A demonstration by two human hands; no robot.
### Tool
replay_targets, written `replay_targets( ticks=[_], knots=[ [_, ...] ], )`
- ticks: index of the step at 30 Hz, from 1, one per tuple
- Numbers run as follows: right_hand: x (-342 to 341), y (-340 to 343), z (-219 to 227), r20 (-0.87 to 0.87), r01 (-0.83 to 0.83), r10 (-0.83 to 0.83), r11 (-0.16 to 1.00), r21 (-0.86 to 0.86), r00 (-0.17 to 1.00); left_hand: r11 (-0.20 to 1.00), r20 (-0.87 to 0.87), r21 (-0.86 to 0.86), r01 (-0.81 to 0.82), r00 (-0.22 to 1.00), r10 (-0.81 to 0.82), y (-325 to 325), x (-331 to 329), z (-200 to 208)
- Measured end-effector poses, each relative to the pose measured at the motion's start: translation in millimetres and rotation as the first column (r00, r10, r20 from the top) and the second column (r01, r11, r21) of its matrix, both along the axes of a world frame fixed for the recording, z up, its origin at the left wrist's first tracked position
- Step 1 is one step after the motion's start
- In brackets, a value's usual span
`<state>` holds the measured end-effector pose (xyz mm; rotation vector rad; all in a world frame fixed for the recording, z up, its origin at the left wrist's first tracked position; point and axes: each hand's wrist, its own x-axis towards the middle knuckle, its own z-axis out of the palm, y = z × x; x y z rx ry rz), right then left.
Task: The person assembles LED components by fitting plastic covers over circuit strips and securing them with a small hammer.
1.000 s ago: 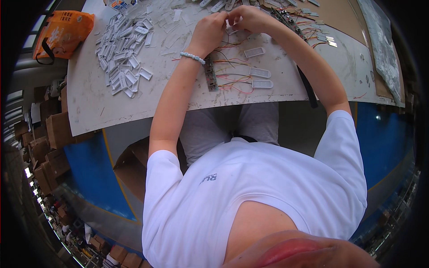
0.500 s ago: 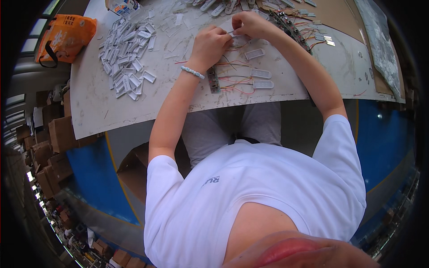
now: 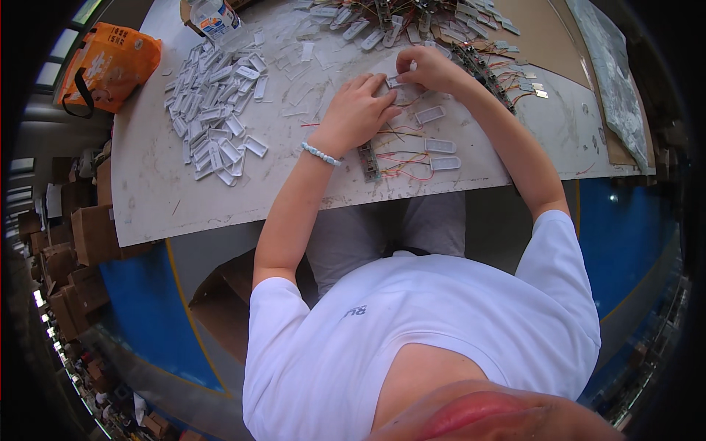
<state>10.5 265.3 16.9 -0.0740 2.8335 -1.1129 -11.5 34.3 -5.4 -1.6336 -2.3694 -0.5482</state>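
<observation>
My left hand [image 3: 362, 110] and my right hand [image 3: 429, 68] meet over the pale worktable [image 3: 158, 198], fingertips pinching one small clear rectangular module [image 3: 396, 81] between them. A beaded bracelet [image 3: 321, 153] circles my left wrist. Just in front of the hands lie three similar clear modules [image 3: 439, 145] joined by thin red and yellow wires, next to a small dark circuit strip [image 3: 368, 162]. How each finger grips the held piece is too small to see.
A heap of several clear plastic pieces [image 3: 213, 117] covers the table's left. More wired modules [image 3: 412, 15] lie at the far edge. An orange bag [image 3: 110, 66] sits far left, a plastic bottle [image 3: 215, 16] behind. Cardboard boxes [image 3: 81, 242] stand on the floor left.
The view has tilted, so hands and table sit lower in the picture. Both hands stay together on the small module, shifting slightly toward me.
</observation>
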Motion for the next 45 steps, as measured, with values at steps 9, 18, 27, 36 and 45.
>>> replay_targets(
  ticks=[9,18,27,36,45],
  knots=[
    [-75,-34,27,-0.034,-0.217,0.246,0.905,0.367,0.969,0.996,-0.003,-0.077,-0.049,0.999,0.049,-10,1,5],
    [-156,-93,-7,-0.491,0.192,-0.018,0.932,0.307,0.871,0.999,-0.01,0.002,-0.052,0.999,0.052,-9,-1,-9],
    [-163,-69,-11,-0.495,0.048,-0.027,0.998,0.028,0.869,0.999,-0.023,0.003,-0.045,0.999,0.045,-8,-1,-4],
    [-80,-13,36,-0.219,-0.01,-0.091,0.907,-0.422,0.971,0.998,-0.018,-0.038,-0.048,0.999,0.048,-13,0,-5],
    [-9,9,0,-0.224,-0.259,0.265,0.964,0.058,0.938,0.994,-0.019,-0.1,-0.036,0.999,0.034,-9,-1,-3]
  ],
)
